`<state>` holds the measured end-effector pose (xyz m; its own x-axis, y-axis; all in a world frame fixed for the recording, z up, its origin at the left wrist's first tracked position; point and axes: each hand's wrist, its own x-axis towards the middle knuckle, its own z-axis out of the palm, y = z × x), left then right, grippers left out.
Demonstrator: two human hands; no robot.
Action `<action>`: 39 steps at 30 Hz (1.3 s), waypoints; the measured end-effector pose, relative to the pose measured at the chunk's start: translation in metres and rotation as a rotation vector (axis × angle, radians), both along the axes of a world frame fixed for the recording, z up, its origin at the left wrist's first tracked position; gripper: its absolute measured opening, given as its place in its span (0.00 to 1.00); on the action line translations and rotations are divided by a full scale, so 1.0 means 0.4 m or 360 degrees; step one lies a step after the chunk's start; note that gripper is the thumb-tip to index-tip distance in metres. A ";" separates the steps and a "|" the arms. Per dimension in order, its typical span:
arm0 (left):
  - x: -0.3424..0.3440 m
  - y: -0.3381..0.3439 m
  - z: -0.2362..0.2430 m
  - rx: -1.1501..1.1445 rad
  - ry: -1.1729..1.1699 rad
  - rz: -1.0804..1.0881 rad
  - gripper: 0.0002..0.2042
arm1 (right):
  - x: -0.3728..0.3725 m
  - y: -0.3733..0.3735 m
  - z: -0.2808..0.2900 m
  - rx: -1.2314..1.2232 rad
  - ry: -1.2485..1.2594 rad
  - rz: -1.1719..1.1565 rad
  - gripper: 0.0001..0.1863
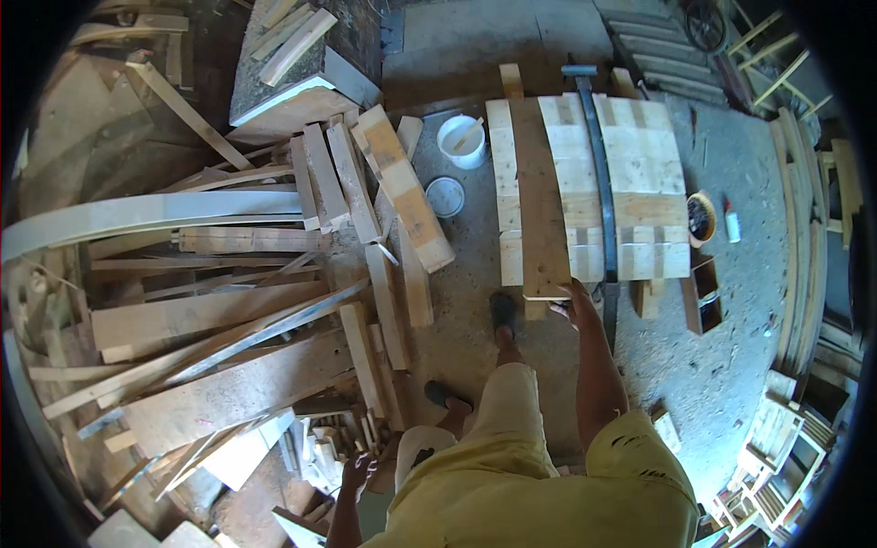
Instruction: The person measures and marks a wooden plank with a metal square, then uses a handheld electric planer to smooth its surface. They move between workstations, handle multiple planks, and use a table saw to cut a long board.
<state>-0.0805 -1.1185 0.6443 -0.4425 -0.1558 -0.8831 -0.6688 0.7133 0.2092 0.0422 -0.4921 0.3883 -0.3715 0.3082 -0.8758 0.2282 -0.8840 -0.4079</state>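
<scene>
the brown board [541,192] stretches over the pale panel [644,173] beside the bar clamp [598,169], near end clamped in the fingers of the right hand [575,305], seemingly being positioned, the next move likely calling for steady alignment, while the left hand [357,473] hangs low, its fingers' state unclear.

We record, at the right hand [570,307], a brown board [541,196], darker than the panel [582,173] beyond. We find that panel, ahead of the hand, pale cream with tan bands, and the clamp [603,178] blue-grey. Ahead and left of the hand we note a white bucket [461,148]; ahead and right, a white bottle [733,226], red-capped; behind, a yellow shirt [539,502], marked black.
</scene>
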 end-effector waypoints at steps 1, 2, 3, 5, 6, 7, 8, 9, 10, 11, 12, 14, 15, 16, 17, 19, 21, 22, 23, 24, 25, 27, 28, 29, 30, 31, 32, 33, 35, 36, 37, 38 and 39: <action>0.005 0.002 -0.006 0.0043 -0.0014 0.0058 0.15 | -0.036 0.026 0.048 0.0045 0.0000 0.0007 0.24; 0.017 -0.013 -0.019 0.0159 0.0051 0.0096 0.15 | -0.071 0.049 0.089 0.0073 0.0021 -0.0001 0.25; 0.021 -0.017 -0.033 0.0184 0.0047 0.0087 0.15 | -0.098 0.075 0.126 0.0106 0.0048 0.0000 0.25; 0.026 -0.014 -0.040 0.0228 0.0093 0.0142 0.16 | -0.159 0.112 0.159 0.0188 0.0182 0.0081 0.25; 0.034 -0.020 -0.042 0.0263 0.0118 0.0168 0.16 | -0.188 0.119 0.183 0.0228 0.0298 0.0155 0.25; 0.048 -0.029 -0.050 0.0258 0.0194 0.0126 0.17 | -0.218 0.121 0.222 0.0258 0.0322 0.0193 0.25; 0.059 -0.039 -0.059 0.0249 0.0269 0.0079 0.19 | -0.244 0.118 0.262 0.0305 0.0315 0.0287 0.24; 0.073 -0.049 -0.073 0.0275 0.0292 0.0114 0.19 | -0.264 0.108 0.305 0.0351 0.0305 0.0383 0.24; 0.090 -0.061 -0.082 0.0320 0.0345 0.0183 0.18 | -0.270 0.083 0.335 0.0365 0.0317 0.0422 0.24; 0.104 -0.076 -0.089 0.0366 0.0397 0.0244 0.18 | -0.262 0.050 0.367 0.0378 0.0295 0.0502 0.25; 0.117 -0.077 -0.094 0.0321 0.0373 0.0288 0.18 | -0.255 0.021 0.402 0.0405 0.0275 0.0585 0.27; 0.150 -0.099 -0.112 0.0388 0.0366 0.0424 0.18 | -0.235 -0.076 0.524 0.0451 0.0268 0.0805 0.28; 0.157 -0.104 -0.120 0.0451 0.0362 0.0516 0.18 | -0.230 -0.123 0.595 0.0493 0.0262 0.0982 0.29; 0.151 -0.081 -0.102 0.0471 0.0370 0.0587 0.18 | -0.216 -0.168 0.653 0.0506 0.0281 0.1032 0.29; 0.134 -0.055 -0.080 0.0491 0.0374 0.0659 0.17 | -0.200 -0.210 0.709 0.0485 0.0358 0.1084 0.30; 0.103 -0.067 -0.088 0.0648 0.0415 0.0789 0.18 | -0.200 -0.287 0.829 0.0455 0.0472 0.1230 0.31; 0.031 -0.020 -0.025 0.0823 0.0507 0.0785 0.19 | -0.208 -0.356 0.936 0.0474 0.0507 0.1520 0.34; -0.014 -0.003 0.013 0.0970 0.0592 0.0802 0.20 | -0.212 -0.395 0.956 0.0537 0.0633 0.1512 0.35; -0.049 0.005 0.053 0.1110 0.0682 0.0826 0.21 | -0.227 -0.423 0.978 0.0551 0.0667 0.1594 0.35; -0.077 0.007 0.104 0.1244 0.0799 0.0834 0.22 | -0.244 -0.456 1.003 0.0562 0.0774 0.1713 0.34; -0.102 0.002 0.146 0.1369 0.0926 0.0854 0.24 | -0.267 -0.494 1.040 0.0563 0.0880 0.1849 0.34; -0.136 -0.059 0.190 0.1479 0.1135 0.1014 0.26 | -0.308 -0.599 1.123 0.0588 0.1019 0.2189 0.34; -0.148 -0.057 0.260 0.1520 0.1184 0.1205 0.27 | -0.311 -0.632 1.146 0.0666 0.1029 0.2256 0.36; -0.151 -0.060 0.345 0.1634 0.1261 0.1244 0.27 | -0.321 -0.665 1.160 0.0725 0.1073 0.2343 0.37; -0.142 -0.078 0.414 0.1678 0.1208 0.1369 0.28 | -0.331 -0.700 1.173 0.0645 0.1182 0.2426 0.38; -0.132 -0.107 0.440 0.1864 0.1239 0.1263 0.32 | -0.338 -0.723 1.184 0.0567 0.1282 0.2504 0.39; -0.110 -0.103 0.540 0.1778 0.1196 0.1423 0.29 | -0.341 -0.716 1.162 0.0686 0.1216 0.2580 0.40; -0.089 -0.148 0.441 0.1708 0.1548 0.1589 0.22 | -0.357 -0.741 1.143 0.0768 0.1206 0.2684 0.41; -0.012 -0.200 0.407 0.1965 0.1646 0.1742 0.20 | -0.379 -0.817 1.192 0.0749 0.1196 0.2984 0.38; 0.064 -0.200 0.389 0.1967 0.1744 0.1798 0.20 | -0.371 -0.822 1.197 0.0718 0.1220 0.3123 0.38; 0.112 -0.229 0.371 0.1943 0.1881 0.1822 0.21 | -0.392 -0.854 1.181 0.0683 0.1232 0.3226 0.37; 0.194 -0.255 0.359 0.1860 0.1994 0.1938 0.21 | -0.405 -0.899 1.163 0.0632 0.1226 0.3345 0.36; 0.265 -0.274 0.340 0.1733 0.2081 0.1995 0.20 | -0.422 -0.951 1.142 0.0584 0.1277 0.3463 0.36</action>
